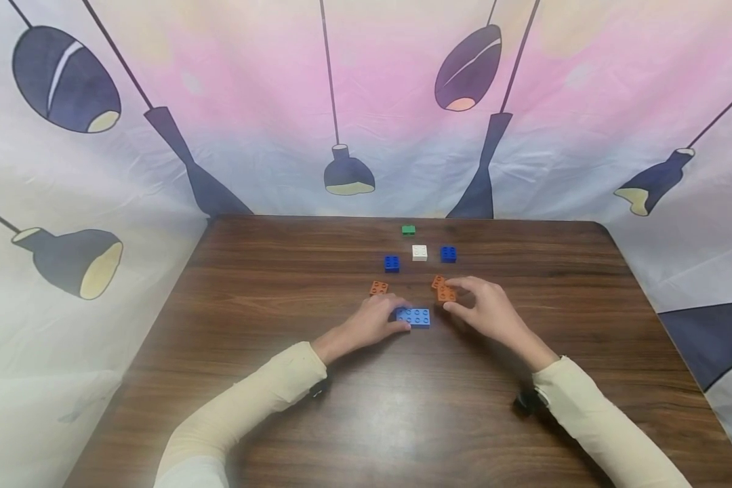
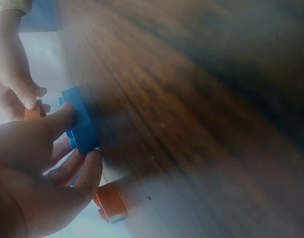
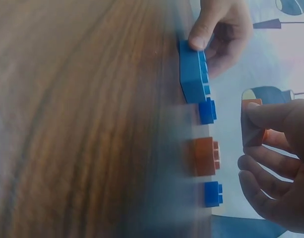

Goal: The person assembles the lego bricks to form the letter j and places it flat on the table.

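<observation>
My left hand [image 1: 378, 318] pinches the left end of a long light blue building brick [image 1: 419, 317], thumb on the near side; the left wrist view shows this blue brick [image 2: 81, 121] between thumb and fingers. Between thumb and fingertips, my right hand [image 1: 486, 308] holds an orange brick [image 1: 446, 293]. In the right wrist view that orange brick [image 3: 252, 123] hangs above the table. Just behind it a second orange brick [image 1: 438, 280] lies on the table, partly covered. Another orange brick [image 1: 379, 288] lies beyond my left fingers.
Farther back on the wooden table [image 1: 268, 271] are a dark blue brick [image 1: 392, 263], a white brick [image 1: 419, 253], another dark blue brick [image 1: 448, 254] and a green brick [image 1: 409, 230]. A cloth printed with lamps [image 1: 268, 163] hangs behind the table.
</observation>
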Demonstrator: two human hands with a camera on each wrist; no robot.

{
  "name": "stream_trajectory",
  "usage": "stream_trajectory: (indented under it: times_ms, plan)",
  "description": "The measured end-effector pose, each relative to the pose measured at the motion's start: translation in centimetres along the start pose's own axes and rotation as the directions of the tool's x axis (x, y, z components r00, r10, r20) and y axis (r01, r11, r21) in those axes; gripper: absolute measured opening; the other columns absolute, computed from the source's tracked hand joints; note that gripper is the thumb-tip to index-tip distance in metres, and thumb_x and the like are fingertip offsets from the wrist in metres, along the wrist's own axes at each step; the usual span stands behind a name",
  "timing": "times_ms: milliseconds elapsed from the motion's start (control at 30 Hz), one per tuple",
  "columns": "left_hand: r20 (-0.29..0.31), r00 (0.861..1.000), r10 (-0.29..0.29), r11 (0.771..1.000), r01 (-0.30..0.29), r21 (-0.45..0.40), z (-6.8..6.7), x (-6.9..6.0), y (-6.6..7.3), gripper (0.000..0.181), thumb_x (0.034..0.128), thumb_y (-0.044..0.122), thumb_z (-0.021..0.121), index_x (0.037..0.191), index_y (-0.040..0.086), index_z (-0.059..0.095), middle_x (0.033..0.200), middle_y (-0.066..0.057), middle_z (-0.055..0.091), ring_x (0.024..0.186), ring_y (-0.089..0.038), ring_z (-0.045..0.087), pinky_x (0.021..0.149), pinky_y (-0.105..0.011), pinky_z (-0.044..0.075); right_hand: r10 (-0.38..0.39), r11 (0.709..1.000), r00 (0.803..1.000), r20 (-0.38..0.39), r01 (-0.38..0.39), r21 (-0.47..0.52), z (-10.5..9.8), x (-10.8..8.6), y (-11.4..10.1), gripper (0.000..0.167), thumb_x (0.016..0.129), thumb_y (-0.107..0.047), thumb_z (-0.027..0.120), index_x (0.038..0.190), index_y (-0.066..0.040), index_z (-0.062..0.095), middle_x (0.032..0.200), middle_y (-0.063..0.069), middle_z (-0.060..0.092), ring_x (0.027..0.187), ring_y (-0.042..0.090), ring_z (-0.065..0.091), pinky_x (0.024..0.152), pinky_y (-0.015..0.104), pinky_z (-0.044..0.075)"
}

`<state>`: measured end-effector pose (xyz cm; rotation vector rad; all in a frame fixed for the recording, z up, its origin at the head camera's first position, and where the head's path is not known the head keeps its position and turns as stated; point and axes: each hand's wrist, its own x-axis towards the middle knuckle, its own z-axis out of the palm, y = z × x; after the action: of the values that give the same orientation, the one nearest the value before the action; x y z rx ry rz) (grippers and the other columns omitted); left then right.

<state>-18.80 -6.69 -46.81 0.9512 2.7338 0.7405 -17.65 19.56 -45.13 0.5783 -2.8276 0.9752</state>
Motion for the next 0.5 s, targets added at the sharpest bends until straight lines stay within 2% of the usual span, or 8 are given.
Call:
stream_trajectory:
  times_ms: [300,500]
  plan:
    - [-0.016,1.0,0.018,1.0,-0.018,-0.007,-0.1,0.0,-0.1,0.043,0.0916,0.027,0.078,0.127,0.005,0.069,0.123,-0.01,0.072,0.113,-0.024,0.066,0.099,-0.04,0.052,0.011,1.0,0.999,0.036,-0.011,0.004,0.9,-0.4,-0.6,0.045,0.091,-0.025,0.08,0.131,-0.008,0.068,0.128,0.016,0.069,0.111,0.033,0.068,0.09,0.053,0.055]
    - [-0.015,1.0,0.01,1.0,-0.011,-0.015,-0.1,0.0,0.0,0.043,0.0915,0.027,0.078,0.127,0.005,0.069,0.125,-0.01,0.072,0.116,-0.025,0.066,0.101,-0.042,0.05,-0.006,1.0,0.999,0.052,0.006,-0.002,1.5,-0.6,-0.8,0.044,0.09,-0.026,0.081,0.129,-0.009,0.069,0.125,0.013,0.07,0.108,0.03,0.069,0.088,0.051,0.056]
